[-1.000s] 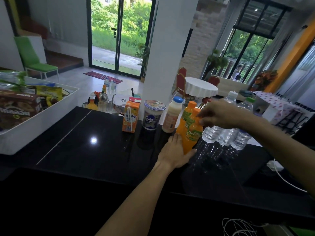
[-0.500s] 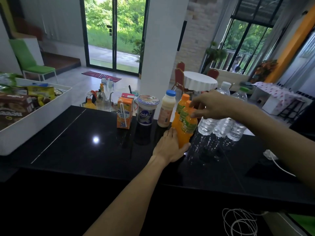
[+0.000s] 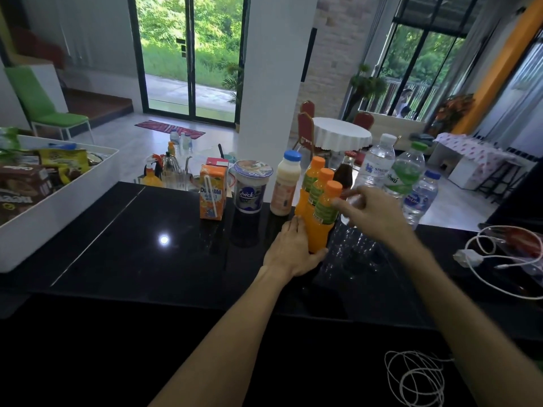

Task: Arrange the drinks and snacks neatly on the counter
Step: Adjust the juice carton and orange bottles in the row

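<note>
Black desk (image 3: 141,259), drinks (image 3: 253,190) lined up.
Left hand (image 3: 293,251) flat against orange bottle (image 3: 321,227); right hand (image 3: 376,214) loose, fingertips on it.

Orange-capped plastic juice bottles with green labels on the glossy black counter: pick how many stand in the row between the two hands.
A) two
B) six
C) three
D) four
C: the orange-capped plastic juice bottles line up one behind another, three in all, each cap showing, and the left hand rests against the base of the nearest one.
</note>
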